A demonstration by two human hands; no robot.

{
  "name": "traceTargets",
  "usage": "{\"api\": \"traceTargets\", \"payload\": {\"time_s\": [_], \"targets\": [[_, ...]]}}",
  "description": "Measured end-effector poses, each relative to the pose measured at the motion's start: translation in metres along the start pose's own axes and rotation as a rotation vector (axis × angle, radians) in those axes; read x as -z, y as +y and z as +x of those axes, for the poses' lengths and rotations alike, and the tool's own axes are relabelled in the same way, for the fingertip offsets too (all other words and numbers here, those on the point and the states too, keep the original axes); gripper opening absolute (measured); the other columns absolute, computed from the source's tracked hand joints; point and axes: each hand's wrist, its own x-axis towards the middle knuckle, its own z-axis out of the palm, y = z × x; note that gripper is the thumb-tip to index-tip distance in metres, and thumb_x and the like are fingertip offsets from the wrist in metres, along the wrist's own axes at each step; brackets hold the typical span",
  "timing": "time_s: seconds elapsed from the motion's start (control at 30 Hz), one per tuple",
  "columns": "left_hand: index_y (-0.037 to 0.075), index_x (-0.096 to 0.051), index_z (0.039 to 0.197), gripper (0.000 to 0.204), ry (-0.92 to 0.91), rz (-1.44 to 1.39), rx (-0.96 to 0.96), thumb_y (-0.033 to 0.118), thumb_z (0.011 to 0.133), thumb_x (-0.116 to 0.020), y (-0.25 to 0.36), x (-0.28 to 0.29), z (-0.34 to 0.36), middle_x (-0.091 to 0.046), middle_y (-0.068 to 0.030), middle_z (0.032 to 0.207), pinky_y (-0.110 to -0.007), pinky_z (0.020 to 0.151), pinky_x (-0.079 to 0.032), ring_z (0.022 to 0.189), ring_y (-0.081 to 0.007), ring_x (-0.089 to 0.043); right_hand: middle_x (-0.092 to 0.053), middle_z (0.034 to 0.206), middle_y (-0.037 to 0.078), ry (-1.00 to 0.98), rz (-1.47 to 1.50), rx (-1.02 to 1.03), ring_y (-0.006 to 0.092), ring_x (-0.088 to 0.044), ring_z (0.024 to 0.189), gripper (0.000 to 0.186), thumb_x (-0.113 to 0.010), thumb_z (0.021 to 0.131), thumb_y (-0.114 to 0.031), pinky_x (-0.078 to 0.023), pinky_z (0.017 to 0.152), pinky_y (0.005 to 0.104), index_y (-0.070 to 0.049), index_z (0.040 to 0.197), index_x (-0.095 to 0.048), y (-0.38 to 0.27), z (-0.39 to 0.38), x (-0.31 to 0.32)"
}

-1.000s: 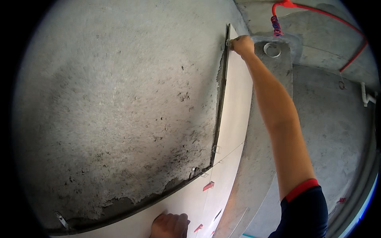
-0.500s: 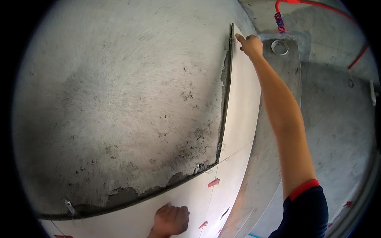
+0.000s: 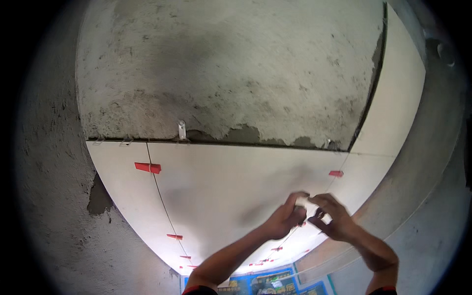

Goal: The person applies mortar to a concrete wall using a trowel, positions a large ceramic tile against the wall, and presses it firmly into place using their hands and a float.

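Observation:
In front of the large white wall tiles (image 3: 231, 172) my two hands have come close together. My left hand (image 3: 285, 220) is closed, thumb and fingers pinched around something small, partly hidden by the fingers. A pale patch shows between the hands, too blurred to name. Curved fingers and a separate thumb leave a gap in my right hand (image 3: 337, 219), whose fingertips nearly meet the left. A red wedge (image 3: 336, 173) sits in the tile joint above the right hand. At the upper right stands a narrow upright tile (image 3: 393, 88).
Rough grey wall (image 3: 221, 73) rises above the tiles' top edge. A metal bracket (image 3: 182, 129) and clear clips (image 3: 126, 142) stand along that edge. Another red wedge (image 3: 148, 167) marks the left joint, with several more lower down. Blue-edged panels (image 3: 268, 282) lie at the bottom.
My right hand has left the top of the narrow tile and come down beside my left hand. The view has swung left and downward, bringing the left joint and lower tiles into sight.

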Motion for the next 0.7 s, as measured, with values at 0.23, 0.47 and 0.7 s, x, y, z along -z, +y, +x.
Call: {"api": "traceTargets", "payload": {"time_s": [0.23, 0.47, 0.7], "targets": [[0.002, -0.037, 0.130, 0.041, 0.066, 0.682, -0.156, 0.025, 0.097, -0.047, -0.089, -0.041, -0.140, -0.053, -0.0040, 0.080, -0.019, 0.050, -0.034, 0.058, -0.0057, -0.045, -0.061, 0.094, 0.010, -0.208, 0.447, -0.100, 0.0212, -0.063, 0.079, 0.014, -0.064, 0.089, -0.013, -0.051, 0.068, 0.0321, -0.003, 0.099, -0.064, 0.035, -0.082, -0.125], [0.002, -0.055, 0.107, 0.025, 0.528, -0.176, 0.618, 0.023, 0.094, -0.051, -0.089, -0.051, -0.247, -0.055, -0.0056, 0.082, -0.020, 0.051, -0.035, 0.062, -0.0091, -0.046, -0.065, 0.086, 0.013, -0.264, 0.647, -0.364, 0.0185, -0.063, 0.080, 0.020, -0.061, 0.090, -0.018, -0.050, 0.072, 0.0309, 0.000, 0.097, -0.062, 0.024, -0.116, -0.174], [0.003, -0.057, 0.116, 0.034, 0.667, -0.590, 0.709, 0.021, 0.087, -0.062, -0.137, -0.074, -0.333, -0.060, -0.0099, 0.108, -0.033, 0.086, -0.046, 0.096, -0.0218, -0.058, -0.067, 0.080, 0.010, -0.371, 0.799, -0.694, 0.0157, -0.064, 0.074, 0.025, -0.066, 0.087, -0.022, -0.053, 0.071, 0.0297, 0.000, 0.098, -0.064, 0.016, -0.176, -0.202]]}}
